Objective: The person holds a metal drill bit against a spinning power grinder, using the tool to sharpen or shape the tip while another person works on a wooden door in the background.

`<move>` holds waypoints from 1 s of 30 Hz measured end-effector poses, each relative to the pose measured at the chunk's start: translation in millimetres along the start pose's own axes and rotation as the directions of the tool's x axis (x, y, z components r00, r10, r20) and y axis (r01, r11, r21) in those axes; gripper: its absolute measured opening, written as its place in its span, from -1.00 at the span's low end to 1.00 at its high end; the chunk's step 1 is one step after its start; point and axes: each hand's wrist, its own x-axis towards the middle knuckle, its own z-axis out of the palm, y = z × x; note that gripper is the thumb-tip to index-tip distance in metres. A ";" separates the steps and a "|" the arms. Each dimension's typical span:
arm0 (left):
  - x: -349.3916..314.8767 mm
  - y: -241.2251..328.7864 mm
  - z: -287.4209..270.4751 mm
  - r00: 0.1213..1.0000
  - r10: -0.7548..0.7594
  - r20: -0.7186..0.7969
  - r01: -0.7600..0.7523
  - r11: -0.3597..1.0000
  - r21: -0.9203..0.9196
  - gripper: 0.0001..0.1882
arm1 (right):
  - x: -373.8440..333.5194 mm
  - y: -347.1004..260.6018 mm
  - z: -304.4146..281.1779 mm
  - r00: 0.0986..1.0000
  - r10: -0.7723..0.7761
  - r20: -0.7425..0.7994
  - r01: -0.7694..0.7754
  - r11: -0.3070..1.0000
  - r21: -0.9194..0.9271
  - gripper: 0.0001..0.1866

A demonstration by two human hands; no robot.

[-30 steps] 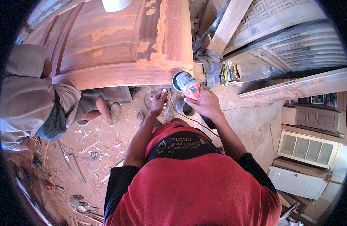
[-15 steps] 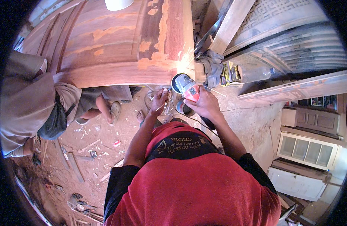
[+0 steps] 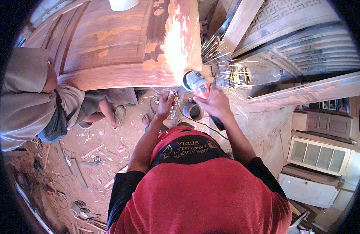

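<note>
Head view: grinding of a small piece (image 3: 177,89), probably metal, was judged in hand. The grinder (image 3: 203,90) was gripped in the right hand (image 3: 217,103); the piece was pinched in the left hand (image 3: 165,106), just beside the disc, by the wooden door's (image 3: 105,80) near edge. Steady pressure seemed called for next. Sparks (image 3: 176,46) were thrown far across the door. Litter was strewn over the floor (image 3: 113,140); at left, a co-worker (image 3: 25,103) was seen.

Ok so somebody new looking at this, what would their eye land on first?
Probably the bright burst of sparks, spraying at the top centre across the wooden panel. Just below it is the red-and-grey grinder in the right hand, with the left hand close by on its left.
</note>
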 end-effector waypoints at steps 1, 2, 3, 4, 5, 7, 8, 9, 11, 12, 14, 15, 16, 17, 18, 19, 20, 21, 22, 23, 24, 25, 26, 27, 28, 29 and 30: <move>0.0 -2.7 -0.8 1.000 0.001 -0.011 -0.001 1.000 -0.005 -0.64 | 4.7 0.6 -7.4 0.998 0.045 0.035 -0.045 0.999 -0.009 -0.14; -0.2 -5.3 -2.1 1.000 0.002 -0.022 -0.002 1.000 -0.010 -0.64 | 6.0 4.8 -10.0 0.999 0.039 0.036 -0.039 0.999 -0.010 -0.14; -0.8 -3.4 -0.7 1.000 0.002 -0.022 -0.002 1.000 -0.011 -0.64 | 6.6 9.9 -12.3 0.999 0.026 -0.023 -0.026 1.000 -0.003 -0.18; -1.5 -1.4 0.6 1.000 -0.003 -0.021 0.003 1.000 0.001 -0.64 | 6.9 13.0 -12.8 0.996 0.014 -0.083 -0.014 1.000 0.004 -0.22; -2.3 0.6 1.5 1.000 -0.008 -0.020 0.008 1.000 0.014 -0.64 | 4.7 14.8 -12.2 0.995 -0.010 -0.101 0.012 1.000 0.019 -0.22; -4.6 6.0 2.8 1.000 0.001 -0.025 -0.001 1.000 0.021 -0.64 | -2.5 10.7 -11.6 0.999 -0.033 -0.043 0.034 0.999 0.026 -0.22; -5.0 8.6 4.0 0.999 0.010 -0.033 -0.009 1.000 0.029 -0.64 | -5.7 8.6 -9.9 0.998 -0.059 0.016 0.059 0.998 0.036 -0.22; -4.7 6.6 2.6 0.999 0.011 -0.034 -0.010 0.999 0.031 -0.64 | -7.4 7.6 -1.9 0.999 -0.033 0.031 0.032 0.999 0.030 -0.22; -4.1 2.1 1.1 1.000 0.007 -0.020 -0.007 1.000 -0.016 -0.65 | -11.3 8.5 4.8 0.998 -0.050 0.036 0.048 0.998 0.031 -0.22; -3.4 -1.9 0.5 1.000 0.005 -0.023 -0.006 1.000 -0.017 -0.65 | -12.2 7.4 6.4 0.997 -0.066 0.045 0.065 0.997 0.029 -0.22; -1.2 -9.3 -1.0 0.999 0.035 -0.034 -0.037 0.997 -0.063 -0.65 | -10.9 6.9 8.2 0.997 -0.062 0.048 0.063 0.998 -0.014 -0.23; -1.5 -7.9 0.5 0.999 0.032 -0.031 -0.034 0.997 -0.064 -0.65 | -9.2 9.8 8.1 0.997 -0.071 0.012 0.071 0.997 0.007 -0.23; -1.8 -6.2 1.7 0.999 -0.003 -0.050 0.001 0.999 -0.037 -0.65 | -7.3 12.0 7.2 0.997 -0.079 -0.025 0.080 0.996 0.029 -0.24; -2.3 -4.5 2.6 0.997 -0.038 -0.070 0.037 0.999 -0.011 -0.65 | -4.6 14.1 4.9 0.997 -0.076 -0.025 0.077 0.997 0.028 -0.24; -2.7 -3.1 2.0 0.997 -0.038 -0.070 0.037 0.999 -0.010 -0.65 | -1.5 12.6 -0.3 0.999 -0.040 -0.030 0.040 0.999 0.010 -0.24; -3.4 -1.8 1.5 0.999 -0.014 -0.049 0.013 1.000 -0.016 -0.65 | -0.2 12.7 -3.5 0.999 -0.004 -0.036 0.003 1.000 -0.007 -0.24; -3.9 -0.4 1.1 1.000 0.009 -0.028 -0.010 1.000 -0.023 -0.64 | 0.1 17.0 -2.0 0.999 -0.003 -0.036 0.003 1.000 -0.007 -0.24; -3.7 -0.5 1.3 1.000 0.010 -0.027 -0.010 1.000 -0.023 -0.64 | 0.4 20.4 -1.4 0.998 -0.017 -0.065 0.019 1.000 0.021 -0.24; -3.3 -0.5 1.3 0.999 0.026 -0.024 -0.026 1.000 0.002 -0.65 | 0.8 22.9 -1.0 0.995 -0.030 -0.094 0.035 0.998 0.049 -0.24; -2.7 -0.5 1.5 0.999 0.043 -0.020 -0.042 0.999 0.027 -0.65 | 0.1 24.8 -0.7 0.995 -0.028 -0.094 0.033 0.998 0.048 -0.24; -2.5 -2.5 0.8 0.999 0.043 -0.020 -0.042 0.999 0.027 -0.65 | -3.5 17.2 -5.4 0.999 -0.040 -0.036 0.042 0.997 0.060 -0.22; -2.3 -4.6 0.3 0.999 0.041 -0.033 -0.040 0.999 0.005 -0.65 | -6.0 11.8 -7.1 0.998 -0.053 0.023 0.051 0.996 0.071 -0.21; -2.1 -6.7 0.0 0.998 0.039 -0.046 -0.039 0.999 -0.017 -0.65 | -6.5 10.8 -3.5 0.998 -0.053 0.024 0.051 0.996 0.071 -0.21; -1.7 -5.5 1.2 0.998 0.039 -0.043 -0.039 0.999 -0.016 -0.65 | -6.5 12.2 2.1 0.998 -0.061 0.036 0.058 0.996 0.066 -0.20; -1.8 -4.3 2.4 0.999 0.029 -0.041 -0.029 1.000 -0.002 -0.65 | -5.9 13.9 6.9 0.996 -0.069 0.048 0.066 0.996 0.062 -0.19; -1.6 -3.1 3.4 0.999 0.019 -0.041 -0.019 1.000 0.012 -0.65 | -4.4 15.5 9.6 0.996 -0.056 0.066 0.054 0.998 0.036 -0.18; -2.1 -3.1 2.5 0.999 0.018 -0.044 -0.017 1.000 0.013 -0.65 | -3.6 13.5 8.5 0.996 -0.058 0.069 0.056 0.998 0.037 -0.18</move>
